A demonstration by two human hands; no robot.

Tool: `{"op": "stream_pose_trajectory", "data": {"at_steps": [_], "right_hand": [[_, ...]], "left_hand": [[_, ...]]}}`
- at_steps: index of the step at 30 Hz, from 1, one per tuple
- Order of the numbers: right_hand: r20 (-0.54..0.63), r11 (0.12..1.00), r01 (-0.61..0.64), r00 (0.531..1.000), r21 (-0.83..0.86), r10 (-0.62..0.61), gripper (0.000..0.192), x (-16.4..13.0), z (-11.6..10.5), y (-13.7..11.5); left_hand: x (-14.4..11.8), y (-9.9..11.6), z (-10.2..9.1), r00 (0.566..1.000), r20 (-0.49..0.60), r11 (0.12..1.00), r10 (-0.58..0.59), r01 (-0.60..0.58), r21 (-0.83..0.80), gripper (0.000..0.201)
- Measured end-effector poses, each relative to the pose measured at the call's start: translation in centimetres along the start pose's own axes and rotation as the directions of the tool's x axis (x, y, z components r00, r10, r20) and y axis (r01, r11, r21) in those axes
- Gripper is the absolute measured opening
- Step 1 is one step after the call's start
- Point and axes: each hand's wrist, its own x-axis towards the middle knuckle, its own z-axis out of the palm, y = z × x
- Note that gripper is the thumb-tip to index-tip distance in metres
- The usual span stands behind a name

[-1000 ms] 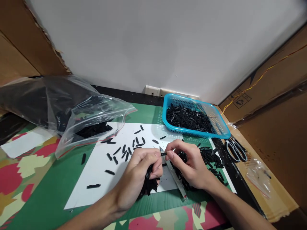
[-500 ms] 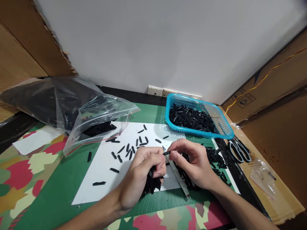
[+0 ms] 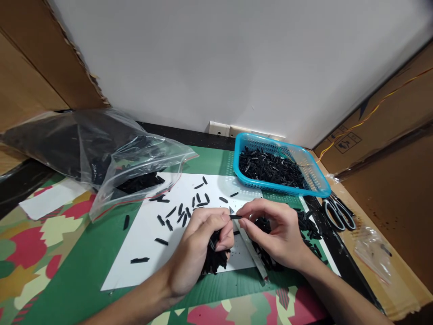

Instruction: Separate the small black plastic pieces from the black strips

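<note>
pinched between both hands, a small black piece (image 3: 236, 217) is held; the left hand (image 3: 199, 246) also grips a black bundle (image 3: 214, 261), the right hand (image 3: 274, 232) a knife (image 3: 248, 243).

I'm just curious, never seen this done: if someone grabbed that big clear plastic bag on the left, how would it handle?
The plastic bag would probably be floppy: its film lies crumpled and sagging. It likely has some heft, since it bulges with black pieces. Its mouth looks open, so pieces may spill onto the white sheet.
</note>
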Motion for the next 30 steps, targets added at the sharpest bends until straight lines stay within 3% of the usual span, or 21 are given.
{"op": "stream_pose_trajectory", "data": {"at_steps": [4,8,10,12,15,17,18,19,21,24,30], "right_hand": [[-0.188,0.988,0.025,0.981,-0.152,-0.054,0.005,0.7,-1.9,0.0],[-0.454,0.923,-0.104,0.887,-0.369,-0.081,0.012,1.8,-5.3,1.2],[-0.503,0.833,-0.165,0.851,-0.527,-0.151,0.016,2.2,-6.4,1.7],[-0.494,0.809,-0.171,0.854,-0.562,-0.163,0.017,2.3,-6.4,1.7],[-0.378,0.92,-0.136,0.926,-0.368,-0.015,0.013,1.8,-4.3,0.6],[-0.146,0.974,-0.148,0.982,-0.172,0.124,0.017,1.4,-2.4,-0.4],[-0.004,0.982,-0.18,0.984,-0.058,0.18,0.018,1.2,-1.5,-0.8],[0.109,0.974,-0.221,0.971,0.055,0.214,0.019,1.0,-0.8,-1.1],[0.227,0.918,-0.313,0.939,0.243,0.259,0.023,0.7,0.3,-1.3],[0.287,0.824,-0.418,0.902,0.383,0.324,0.027,0.6,0.8,-0.9],[0.404,0.662,-0.551,0.831,0.508,0.382,0.025,0.7,0.5,-0.2]], "left_hand": [[0.0,0.3,0.2,0.992,0.039,0.984,-0.119,0.123,-0.13,0.049],[0.1,0.7,0.1,0.96,0.146,0.929,-0.24,0.27,-0.252,0.058],[0.1,0.8,0.1,0.962,0.149,0.935,-0.23,0.261,-0.239,0.06],[0.0,0.7,0.3,0.968,0.145,0.953,-0.204,0.231,-0.198,0.062],[-0.1,0.5,0.6,0.969,0.192,0.97,-0.154,0.185,-0.156,0.064],[-0.2,0.4,0.6,0.958,0.25,0.972,-0.14,0.181,-0.149,0.065],[-0.3,0.4,0.6,0.952,0.272,0.973,-0.138,0.182,-0.143,0.065],[-0.3,0.4,0.6,0.949,0.285,0.975,-0.138,0.181,-0.132,0.065],[-0.3,0.4,0.6,0.949,0.284,0.98,-0.134,0.17,-0.106,0.067],[-0.3,0.5,0.5,0.954,0.267,0.98,-0.14,0.172,-0.1,0.069],[-0.4,0.3,0.7,0.949,0.273,0.974,-0.159,0.196,-0.115,0.07]]}}
